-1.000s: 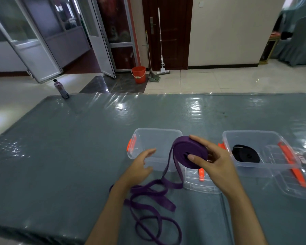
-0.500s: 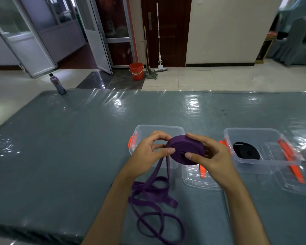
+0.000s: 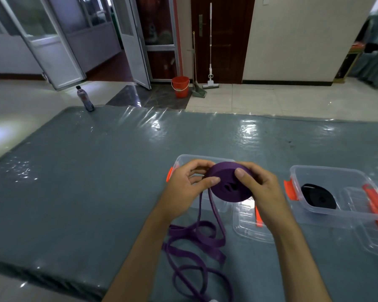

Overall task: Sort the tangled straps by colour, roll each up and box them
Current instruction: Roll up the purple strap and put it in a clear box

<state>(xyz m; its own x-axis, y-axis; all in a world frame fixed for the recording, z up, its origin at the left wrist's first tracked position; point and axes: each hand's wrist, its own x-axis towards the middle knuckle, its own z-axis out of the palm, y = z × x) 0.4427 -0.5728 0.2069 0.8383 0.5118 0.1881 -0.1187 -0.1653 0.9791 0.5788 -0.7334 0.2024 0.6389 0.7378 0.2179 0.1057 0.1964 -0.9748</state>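
Purple roll (image 3: 229, 185) held in the air over the near edge of the left box (image 3: 202, 159), mostly wound. Right hand (image 3: 261, 188) grips it, thumb across the face, fingers curled behind. Left hand (image 3: 188, 185) now back on the roll's left rim, thumb and fingertips pinching the strap where it feeds on; a second ago that hand was off the roll, low near the table. Roll has also come up and tilted face-up since then. Reads as another wrap going on

Loose tail (image 3: 194, 243) hangs off the roll in two strands, then lies in a few loops on the table toward the near edge. Several wraps left by my estimate, then into the left box, which looks empty

Black roll (image 3: 319, 199) already in the right box (image 3: 327, 171). Two clear lids, one (image 3: 247, 227) between the boxes, one (image 3: 373, 234) right of the right box

Table (image 3: 85, 182) is grey-green under glossy plastic film, glare patches. Bottle (image 3: 84, 99) at its far left corner. Behind: tiled floor, orange bucket (image 3: 180, 86), mop (image 3: 210, 46) against a dark door, glass doors open on the left
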